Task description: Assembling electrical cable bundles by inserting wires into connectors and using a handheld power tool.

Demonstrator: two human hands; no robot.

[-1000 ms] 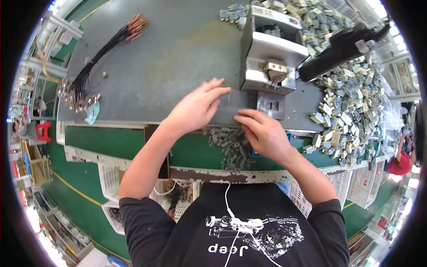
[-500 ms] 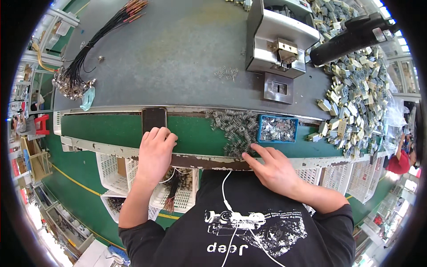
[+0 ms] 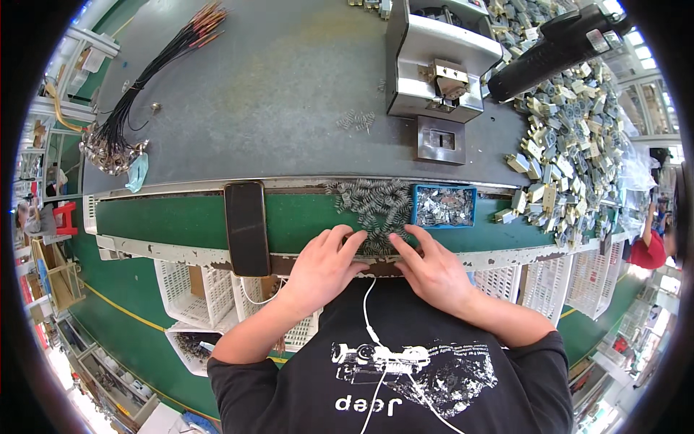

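Note:
A loose pile of small metal coil springs (image 3: pixel 376 202) lies on the green strip in front of me. My left hand (image 3: pixel 323 264) is at the near left edge of the pile, thumb and fingers apart, the fingertips close to the springs. On the opposite side my right hand (image 3: pixel 437 271) has its fingers spread, and its index fingertip touches the pile's near right edge. No object shows in either hand. A blue tray (image 3: pixel 443 225) of small metal pieces stands just beyond my right hand. Left of my left hand, a dark phone (image 3: pixel 246 228) lies across the strip and its front edge.
A metal press-like machine (image 3: pixel 441 65) stands on the grey table (image 3: pixel 275 94). Many grey and cream connector parts (image 3: pixel 560 159) are heaped at the right beside a black cylinder-shaped tool (image 3: pixel 553 54). A bundle of black wires (image 3: pixel 141 87) lies far left. White baskets (image 3: pixel 191 289) sit below the edge.
My left hand has left the phone and moved right to the springs. The phone now sits nearer, over the front edge. My right hand stays by the pile. The view has shifted slightly.

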